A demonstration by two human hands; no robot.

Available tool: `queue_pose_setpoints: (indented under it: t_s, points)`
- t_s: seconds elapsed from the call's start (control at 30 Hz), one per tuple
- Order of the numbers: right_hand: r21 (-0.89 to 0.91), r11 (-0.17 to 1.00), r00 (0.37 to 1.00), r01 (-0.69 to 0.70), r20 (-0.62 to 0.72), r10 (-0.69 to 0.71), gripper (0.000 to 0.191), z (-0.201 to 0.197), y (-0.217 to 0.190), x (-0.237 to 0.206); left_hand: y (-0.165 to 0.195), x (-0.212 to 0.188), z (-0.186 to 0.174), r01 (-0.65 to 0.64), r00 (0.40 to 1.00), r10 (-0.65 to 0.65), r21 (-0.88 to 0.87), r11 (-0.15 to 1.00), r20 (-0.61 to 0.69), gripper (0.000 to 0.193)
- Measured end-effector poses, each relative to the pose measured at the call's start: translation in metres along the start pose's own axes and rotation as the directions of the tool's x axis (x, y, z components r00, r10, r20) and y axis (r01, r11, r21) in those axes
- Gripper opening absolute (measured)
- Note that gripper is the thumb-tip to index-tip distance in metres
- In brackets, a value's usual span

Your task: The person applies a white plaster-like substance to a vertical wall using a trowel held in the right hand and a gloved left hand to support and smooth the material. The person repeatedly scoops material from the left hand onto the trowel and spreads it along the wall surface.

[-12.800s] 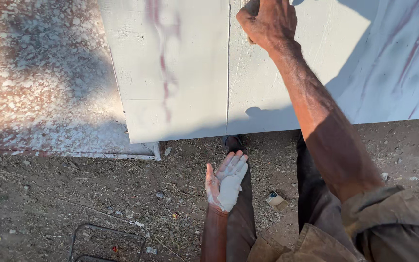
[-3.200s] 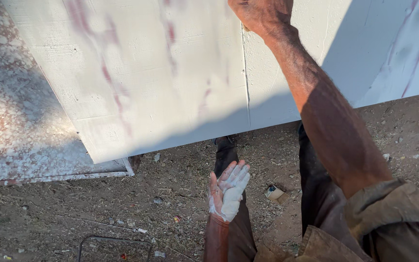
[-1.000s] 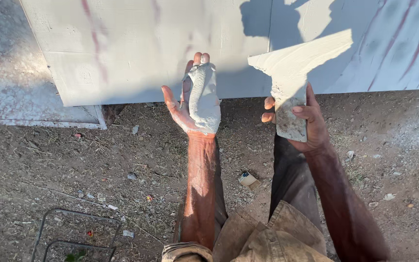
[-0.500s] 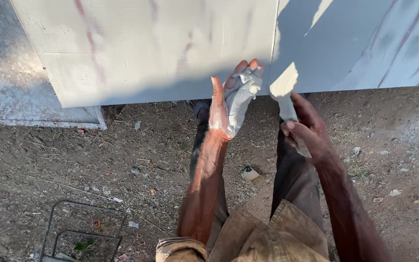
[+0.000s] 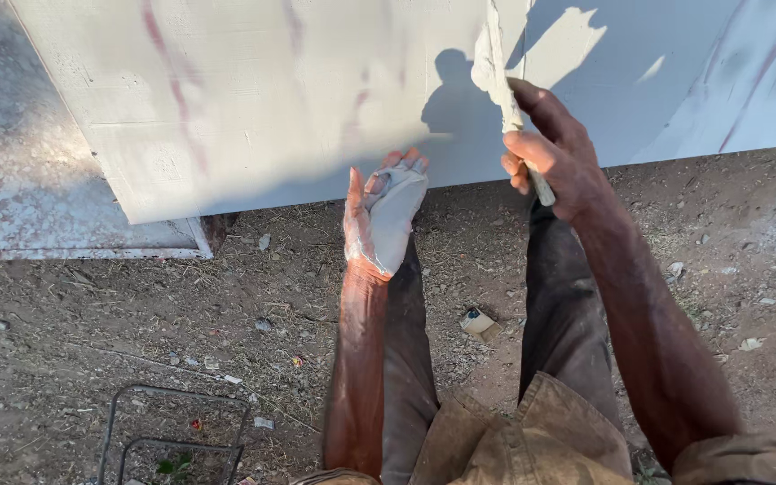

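We see the right hand [image 5: 554, 157] wrapped tight around the handle of a putty knife [image 5: 500, 76], its pale, filler-smeared blade pointing up and lying against the white board [image 5: 253, 99] that stands on edge in front of us. The blade sits close to a thin vertical seam in the board, and its shadow and the hand's fall on the white face just beside it. The left hand [image 5: 379, 216] is held open, palm up and fingers spread, below the board's lower edge, with a lump of grey-white filler [image 5: 394, 216] resting in the palm and coating the fingers. The two hands are near each other but apart. Faint reddish streaks run down the board. Beneath the hands we see dark trousers over dirt ground [image 5: 92, 314], a small pale scrap [image 5: 476, 321] lying between the legs, and a black wire frame [image 5: 172, 431] at the lower left.
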State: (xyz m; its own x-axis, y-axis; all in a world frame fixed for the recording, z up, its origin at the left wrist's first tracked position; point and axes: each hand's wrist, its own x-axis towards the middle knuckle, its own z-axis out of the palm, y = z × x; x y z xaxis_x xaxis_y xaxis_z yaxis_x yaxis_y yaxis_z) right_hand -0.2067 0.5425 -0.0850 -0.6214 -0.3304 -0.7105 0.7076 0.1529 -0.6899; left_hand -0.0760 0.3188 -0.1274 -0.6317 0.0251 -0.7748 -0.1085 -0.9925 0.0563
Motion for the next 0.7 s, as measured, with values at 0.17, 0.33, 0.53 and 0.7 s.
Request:
queue_pose_setpoints:
  t_s: [0.17,0.33,0.53,0.7]
  points:
    - [-0.892,0.238,0.649,0.385,0.078,-0.757,0.038,0.028,-0.007,0.104,-0.035,-0.051,-0.075,0.074,0.989,-0.089,-0.129,0.989,-0.116,0.076]
    - [-0.907,0.407,0.919,0.112,-0.061,-0.389,0.035,0.025,0.011,0.158,-0.049,-0.086,-0.113,0.107,0.968,-0.151,-0.218,0.970,-0.200,0.073]
    - [-0.858,0.355,0.744,0.370,0.045,-0.667,0.066,0.038,0.077,0.113,-0.039,-0.093,-0.123,0.110,0.967,-0.153,-0.203,0.973,-0.205,0.073]
    - [-0.853,0.454,0.848,0.259,-0.024,-0.530,0.085,0.075,0.146,0.032,-0.026,-0.079,-0.109,-0.012,0.980,-0.017,-0.142,0.990,-0.197,0.072]
